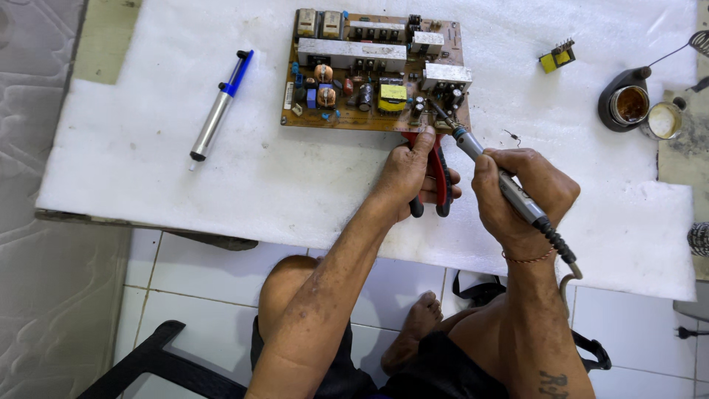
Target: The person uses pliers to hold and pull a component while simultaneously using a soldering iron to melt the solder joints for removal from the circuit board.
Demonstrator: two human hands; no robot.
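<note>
at the far left of the white foam-covered table (148, 170) lies a silver tube-shaped desoldering pump with a blue plunger end (220, 106), tilted, well apart from both hands. further right, near the table's far edge, sits a brown rectangular circuit board (373, 70) crowded with silver heat sinks, a yellow-topped transformer, coils and dark capacitors. the left hand (410, 174) rests on the foam just in front of the board's near edge, its fingers clenched around the red-and-black handles of a pair of pliers (439, 177), whose nose meets the board's near right corner. just beside it, the right hand (521, 192) is wrapped around a slim grey soldering iron with a black ribbed cord (509, 188), gripped like a pen, its tip touching the board near that same corner, close to the pliers' nose. a tiny wire-legged component (512, 136) lies on the foam just right of the iron. beyond it sits a small yellow-and-black transformer (557, 57), and at the far right a dark round stand (624, 103) beside a small open tin (663, 120).
</note>
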